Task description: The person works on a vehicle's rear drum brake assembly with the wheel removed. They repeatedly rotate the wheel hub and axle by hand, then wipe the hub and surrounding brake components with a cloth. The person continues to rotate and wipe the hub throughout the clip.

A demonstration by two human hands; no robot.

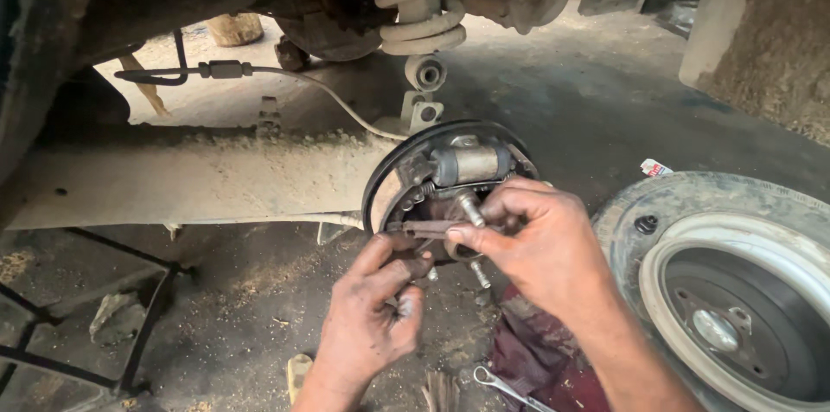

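Note:
An open drum brake assembly sits at the end of a dusty rear axle beam, its black backing plate facing me with a grey wheel cylinder near the top. My right hand reaches in from the right and its fingers pinch a flat metal strut bar that lies across the hub, beside a wheel stud. My left hand comes up from below, fingers curled, its fingertips touching the lower brake parts under the bar.
A removed wheel with tyre lies flat on the ground at right. A dark red rag and a spanner lie below my hands. A coil spring and shock absorber hang above. A black metal stand is at left.

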